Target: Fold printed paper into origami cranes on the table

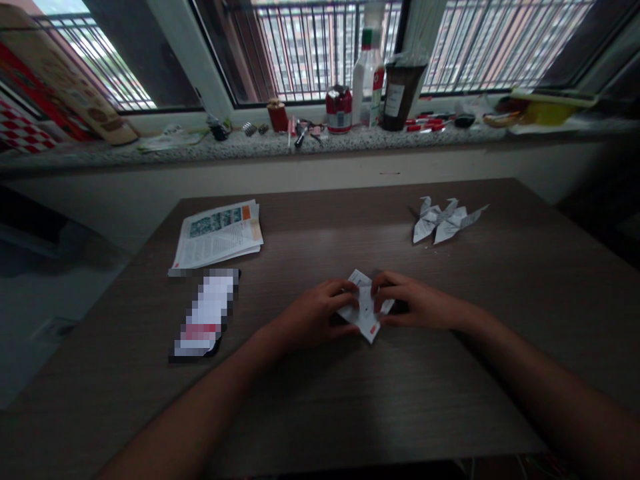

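Observation:
Near the middle of the table lies a small piece of folded printed paper (pixel 367 308), diamond-like in outline, with a red mark near its lower tip. My left hand (pixel 323 310) grips its left side, fingers curled over the top and thumb low at the edge. From the right, my right hand (pixel 400 299) holds the opposite side in the same way, its fingertips pressed on the paper. The centre strip and both the upper and lower tips show between my hands; the side corners are partly covered by my fingers.
Folded paper cranes (pixel 443 220) stand at the back right of the table (pixel 310 407). At the left are a stack of printed sheets (pixel 220 233) and a phone (pixel 207 313) with a blurred screen. The windowsill behind holds a red can (pixel 339 110), bottles and a dark cup (pixel 400 93).

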`<state>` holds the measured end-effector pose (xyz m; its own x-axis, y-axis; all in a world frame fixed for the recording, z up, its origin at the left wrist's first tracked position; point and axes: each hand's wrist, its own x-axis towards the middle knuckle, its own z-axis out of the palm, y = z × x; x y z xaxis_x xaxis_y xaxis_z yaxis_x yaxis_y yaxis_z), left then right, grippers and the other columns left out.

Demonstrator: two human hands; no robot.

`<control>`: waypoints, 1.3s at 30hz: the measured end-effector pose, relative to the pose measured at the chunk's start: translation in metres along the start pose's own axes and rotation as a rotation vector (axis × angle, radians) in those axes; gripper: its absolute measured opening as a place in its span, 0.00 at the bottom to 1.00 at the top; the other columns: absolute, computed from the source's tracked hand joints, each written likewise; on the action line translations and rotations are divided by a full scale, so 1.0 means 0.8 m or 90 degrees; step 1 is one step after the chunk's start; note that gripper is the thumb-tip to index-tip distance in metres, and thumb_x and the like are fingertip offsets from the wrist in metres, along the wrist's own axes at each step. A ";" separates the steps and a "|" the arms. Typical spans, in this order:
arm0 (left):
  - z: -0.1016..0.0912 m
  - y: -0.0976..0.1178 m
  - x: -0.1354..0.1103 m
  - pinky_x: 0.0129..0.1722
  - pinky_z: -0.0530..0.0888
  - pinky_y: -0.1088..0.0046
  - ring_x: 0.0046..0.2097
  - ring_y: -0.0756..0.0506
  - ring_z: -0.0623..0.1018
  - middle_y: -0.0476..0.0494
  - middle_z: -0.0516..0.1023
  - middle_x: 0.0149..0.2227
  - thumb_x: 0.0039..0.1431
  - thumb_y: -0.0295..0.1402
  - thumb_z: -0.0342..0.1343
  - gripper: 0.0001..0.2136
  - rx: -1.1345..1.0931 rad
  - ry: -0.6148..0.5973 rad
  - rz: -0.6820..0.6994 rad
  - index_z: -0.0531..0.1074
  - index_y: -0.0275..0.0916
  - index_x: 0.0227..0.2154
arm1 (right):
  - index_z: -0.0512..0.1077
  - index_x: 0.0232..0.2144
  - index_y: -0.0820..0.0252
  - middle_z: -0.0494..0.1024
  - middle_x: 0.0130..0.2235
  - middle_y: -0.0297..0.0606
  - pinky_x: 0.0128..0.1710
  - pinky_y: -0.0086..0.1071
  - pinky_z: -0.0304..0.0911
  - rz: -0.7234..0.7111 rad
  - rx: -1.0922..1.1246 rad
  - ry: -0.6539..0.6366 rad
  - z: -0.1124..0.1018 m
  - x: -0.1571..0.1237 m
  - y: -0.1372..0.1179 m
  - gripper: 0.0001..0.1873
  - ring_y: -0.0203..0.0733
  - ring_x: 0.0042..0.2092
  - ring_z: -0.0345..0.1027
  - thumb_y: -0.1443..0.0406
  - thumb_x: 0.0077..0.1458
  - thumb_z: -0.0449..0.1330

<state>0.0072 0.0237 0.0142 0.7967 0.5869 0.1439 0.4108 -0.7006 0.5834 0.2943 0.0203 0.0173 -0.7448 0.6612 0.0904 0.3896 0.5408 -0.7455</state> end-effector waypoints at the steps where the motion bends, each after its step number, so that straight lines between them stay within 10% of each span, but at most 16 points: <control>1: 0.000 0.000 0.000 0.58 0.74 0.55 0.62 0.36 0.73 0.37 0.72 0.61 0.61 0.37 0.68 0.14 -0.005 0.001 0.000 0.76 0.44 0.48 | 0.78 0.42 0.54 0.72 0.53 0.41 0.56 0.41 0.69 -0.002 0.000 -0.002 0.000 0.000 0.000 0.07 0.45 0.55 0.69 0.62 0.61 0.67; 12: 0.000 0.004 -0.001 0.60 0.74 0.55 0.62 0.35 0.73 0.33 0.70 0.63 0.60 0.42 0.69 0.24 -0.014 0.028 -0.004 0.72 0.42 0.56 | 0.73 0.44 0.56 0.75 0.46 0.40 0.46 0.37 0.70 0.033 0.007 0.037 0.005 0.002 0.001 0.08 0.42 0.45 0.71 0.60 0.71 0.56; 17: 0.013 -0.010 0.002 0.56 0.77 0.58 0.59 0.38 0.76 0.33 0.72 0.60 0.62 0.26 0.63 0.17 0.026 0.084 -0.003 0.74 0.38 0.54 | 0.71 0.45 0.58 0.75 0.43 0.40 0.44 0.37 0.68 0.059 0.039 0.056 0.004 0.002 0.005 0.11 0.42 0.42 0.70 0.57 0.72 0.54; 24: 0.022 -0.022 0.004 0.53 0.79 0.59 0.54 0.40 0.79 0.37 0.77 0.56 0.69 0.26 0.57 0.12 0.057 0.126 -0.006 0.78 0.41 0.51 | 0.71 0.59 0.53 0.72 0.57 0.46 0.60 0.48 0.62 -0.013 -0.128 0.078 0.007 0.004 0.000 0.30 0.53 0.60 0.64 0.54 0.58 0.70; 39: 0.012 -0.013 0.015 0.52 0.77 0.62 0.50 0.40 0.80 0.38 0.79 0.51 0.66 0.27 0.61 0.12 0.062 0.117 -0.103 0.79 0.38 0.51 | 0.78 0.51 0.60 0.75 0.46 0.46 0.50 0.42 0.67 0.059 -0.248 0.158 0.026 0.026 0.009 0.14 0.50 0.49 0.70 0.71 0.64 0.60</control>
<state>0.0170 0.0341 0.0025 0.6267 0.7523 0.2030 0.5741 -0.6220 0.5325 0.2700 0.0273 0.0001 -0.5634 0.7947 0.2258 0.6584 0.5970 -0.4583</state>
